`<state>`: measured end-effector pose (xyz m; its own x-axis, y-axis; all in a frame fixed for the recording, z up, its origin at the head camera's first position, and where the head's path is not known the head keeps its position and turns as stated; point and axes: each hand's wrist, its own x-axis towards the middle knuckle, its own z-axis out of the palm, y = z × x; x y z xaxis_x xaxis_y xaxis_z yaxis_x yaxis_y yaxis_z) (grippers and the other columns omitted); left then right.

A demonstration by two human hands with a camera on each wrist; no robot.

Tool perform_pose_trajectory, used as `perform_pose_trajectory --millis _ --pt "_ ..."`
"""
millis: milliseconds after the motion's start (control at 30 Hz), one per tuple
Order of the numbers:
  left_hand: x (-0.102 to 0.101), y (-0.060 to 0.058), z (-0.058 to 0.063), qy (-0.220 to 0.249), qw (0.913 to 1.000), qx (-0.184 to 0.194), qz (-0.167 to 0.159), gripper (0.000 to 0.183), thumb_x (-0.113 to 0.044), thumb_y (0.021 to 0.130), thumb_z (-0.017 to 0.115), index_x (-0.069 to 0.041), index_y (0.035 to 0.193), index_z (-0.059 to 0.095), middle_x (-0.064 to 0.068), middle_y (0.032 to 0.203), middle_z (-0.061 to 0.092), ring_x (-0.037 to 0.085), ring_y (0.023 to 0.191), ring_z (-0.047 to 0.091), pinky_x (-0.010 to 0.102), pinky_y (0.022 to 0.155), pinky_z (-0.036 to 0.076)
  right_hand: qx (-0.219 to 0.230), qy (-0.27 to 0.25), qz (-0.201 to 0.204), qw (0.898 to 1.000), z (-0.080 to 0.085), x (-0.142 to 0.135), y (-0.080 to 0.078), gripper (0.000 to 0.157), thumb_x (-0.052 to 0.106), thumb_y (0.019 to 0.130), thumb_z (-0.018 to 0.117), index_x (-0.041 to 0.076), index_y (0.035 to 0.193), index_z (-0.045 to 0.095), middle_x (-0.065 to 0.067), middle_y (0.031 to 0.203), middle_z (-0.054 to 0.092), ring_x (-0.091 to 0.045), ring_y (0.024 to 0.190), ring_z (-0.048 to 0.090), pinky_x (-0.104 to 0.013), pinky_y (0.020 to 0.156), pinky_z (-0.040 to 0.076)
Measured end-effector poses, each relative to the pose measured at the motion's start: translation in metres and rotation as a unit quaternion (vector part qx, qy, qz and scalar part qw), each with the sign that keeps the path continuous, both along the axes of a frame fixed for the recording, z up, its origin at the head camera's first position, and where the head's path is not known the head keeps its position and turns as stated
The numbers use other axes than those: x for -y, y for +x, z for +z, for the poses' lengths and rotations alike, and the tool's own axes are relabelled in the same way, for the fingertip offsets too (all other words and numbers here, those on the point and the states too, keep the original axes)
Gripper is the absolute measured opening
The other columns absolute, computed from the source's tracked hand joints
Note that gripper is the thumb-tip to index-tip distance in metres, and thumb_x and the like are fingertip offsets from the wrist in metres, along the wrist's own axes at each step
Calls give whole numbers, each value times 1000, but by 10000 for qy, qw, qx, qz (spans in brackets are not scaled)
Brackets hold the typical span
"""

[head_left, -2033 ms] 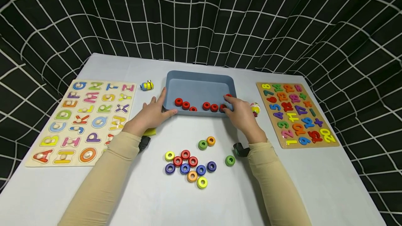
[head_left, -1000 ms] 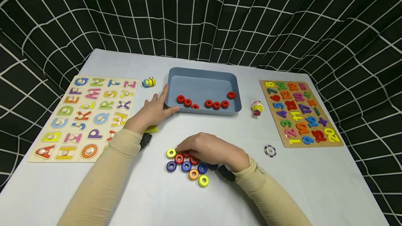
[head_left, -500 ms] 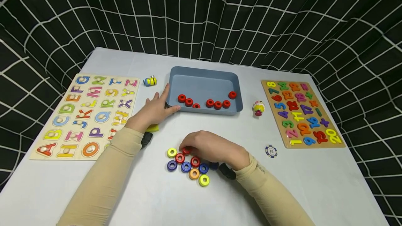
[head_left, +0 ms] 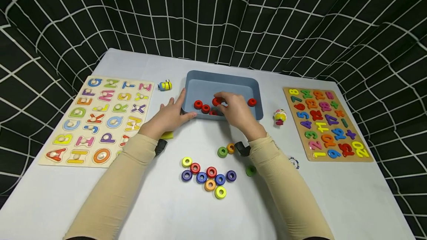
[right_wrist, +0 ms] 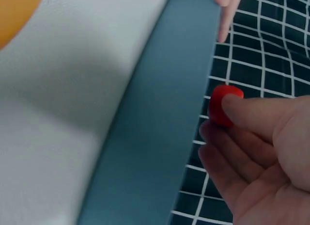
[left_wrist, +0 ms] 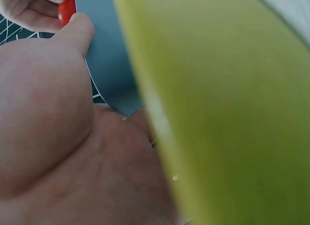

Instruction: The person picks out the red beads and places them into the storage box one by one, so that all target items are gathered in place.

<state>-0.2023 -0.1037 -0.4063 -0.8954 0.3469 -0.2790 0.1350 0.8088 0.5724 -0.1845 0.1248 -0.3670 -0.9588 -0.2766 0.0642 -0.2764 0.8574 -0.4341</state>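
A blue-grey tray stands toward the back of the table with several red rings along its front and right sides. My left hand rests against its left front corner, fingers spread, the thumb along the front rim and the index finger along the left side. Over the front part of the tray, my right hand pinches a red ring between thumb and fingers. That hand hides some of the rings behind it. Nearer to me lie loose rings in several colours, among them a red ring and a purple ring.
A letter puzzle board lies at left, a number puzzle board at right. Small toy figures flank the tray. Green rings, an orange ring and a poker chip lie near my right arm.
My right hand left the tray, went down to the loose rings, took a red ring from the group and carried it up over the tray. My left hand stays at the corner.
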Motion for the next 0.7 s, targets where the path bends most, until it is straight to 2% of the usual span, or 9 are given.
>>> perform_pose_trajectory --millis 133,333,500,700 --pt "-2 -1 -1 -32 10000 10 6 96 -61 91 50 -25 154 -13 23 158 19 40 150 6 61 119 3 170 245 -187 9994 -6 0 -3 44 11 92 64 10 135 56 -10 131 63 -25 118 61 -39 94 53" --pt "-3 -1 1 -23 10000 8 -21 96 -62 91 50 -26 154 -14 23 159 17 40 150 5 60 119 2 215 146 -294 9992 -3 -4 5 45 14 94 62 14 138 54 -8 136 59 -25 113 63 -37 82 54" --pt "-2 -1 1 -3 10000 -39 -11 96 -62 91 49 -27 154 -14 22 159 18 39 150 6 60 119 2 129 6 73 9999 8 -4 23 41 15 93 63 14 134 59 -8 133 62 -24 116 62 -38 90 54" --pt "-1 -1 -2 -98 9999 -43 -21 97 -64 90 48 -28 154 -15 24 159 17 40 150 6 61 119 4 243 -164 853 9959 13 2 61 37 18 91 67 14 128 64 -2 127 66 -20 119 62 -38 99 51"
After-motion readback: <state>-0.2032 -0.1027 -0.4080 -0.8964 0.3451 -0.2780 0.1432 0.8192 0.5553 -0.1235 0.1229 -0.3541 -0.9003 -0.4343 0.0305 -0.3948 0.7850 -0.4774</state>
